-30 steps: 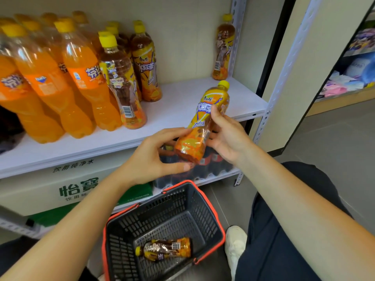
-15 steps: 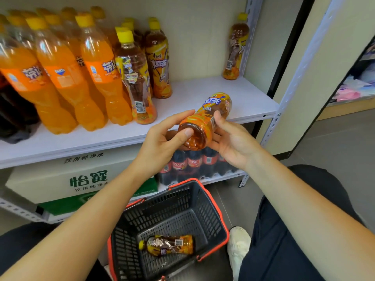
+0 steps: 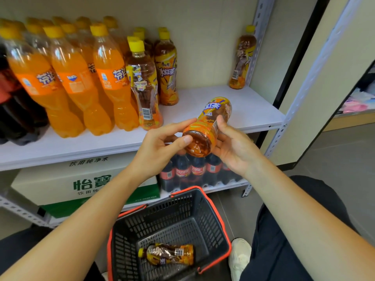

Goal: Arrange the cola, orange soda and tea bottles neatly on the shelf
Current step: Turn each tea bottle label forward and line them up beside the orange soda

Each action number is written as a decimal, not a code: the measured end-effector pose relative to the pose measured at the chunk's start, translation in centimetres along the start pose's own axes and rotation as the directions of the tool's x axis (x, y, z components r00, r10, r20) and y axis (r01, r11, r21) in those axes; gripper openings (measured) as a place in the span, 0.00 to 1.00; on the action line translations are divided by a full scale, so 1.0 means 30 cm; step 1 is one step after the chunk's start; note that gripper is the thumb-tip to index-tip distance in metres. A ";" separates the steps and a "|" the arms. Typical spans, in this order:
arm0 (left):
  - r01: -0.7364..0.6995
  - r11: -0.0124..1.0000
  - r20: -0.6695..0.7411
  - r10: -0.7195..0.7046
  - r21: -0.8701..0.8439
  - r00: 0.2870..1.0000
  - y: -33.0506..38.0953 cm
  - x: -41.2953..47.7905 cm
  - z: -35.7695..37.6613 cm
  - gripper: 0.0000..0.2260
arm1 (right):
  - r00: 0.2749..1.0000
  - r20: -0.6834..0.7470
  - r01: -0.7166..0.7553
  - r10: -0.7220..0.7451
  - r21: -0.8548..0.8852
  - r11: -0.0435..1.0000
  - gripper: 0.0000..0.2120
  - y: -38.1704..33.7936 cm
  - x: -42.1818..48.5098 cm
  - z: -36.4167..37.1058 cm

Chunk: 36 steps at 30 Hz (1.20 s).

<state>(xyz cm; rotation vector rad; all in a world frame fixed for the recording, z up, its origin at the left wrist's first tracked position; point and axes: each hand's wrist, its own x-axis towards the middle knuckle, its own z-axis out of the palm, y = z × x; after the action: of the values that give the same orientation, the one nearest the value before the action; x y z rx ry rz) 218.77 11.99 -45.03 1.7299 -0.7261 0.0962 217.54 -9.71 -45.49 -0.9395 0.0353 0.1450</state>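
- Head view: iced tea bottle (image 3: 211, 126) tipped, cap toward 1 o'clock; left hand (image 3: 160, 147) pinches its base, right hand (image 3: 231, 147) curls round its body.
- Likely full, weighty, slick; grip mid-body.

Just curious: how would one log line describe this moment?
left hand + right hand grip tea bottle | spare bottle lies in basket

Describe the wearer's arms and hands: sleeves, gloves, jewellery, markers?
The left forearm and right forearm are bare, with no sleeve edge in view. The left hand and right hand wear no gloves, rings, watch or bands. No cables or tracking markers are visible.
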 end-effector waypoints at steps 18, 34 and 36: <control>0.062 0.612 -0.097 0.024 0.789 0.995 -0.188 -0.017 -0.108 0.17 | 0.862 0.009 0.339 -0.507 -0.754 0.563 0.40 -0.096 0.321 0.135; 0.169 0.579 -0.295 0.130 0.798 0.947 -0.211 -0.007 -0.033 0.11 | 0.860 0.205 0.376 -0.468 -0.874 0.308 0.27 -0.056 0.590 0.195; 0.183 0.548 -0.299 0.130 0.816 0.945 -0.197 0.007 -0.012 0.12 | 0.864 0.221 0.385 -0.452 -0.868 0.312 0.27 -0.063 0.596 0.187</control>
<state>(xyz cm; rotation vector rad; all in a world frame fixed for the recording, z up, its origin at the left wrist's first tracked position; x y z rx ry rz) 222.08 12.88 -49.88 2.5617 -0.3934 0.8274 235.32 -4.33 -42.33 -2.0337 -0.2707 -0.4326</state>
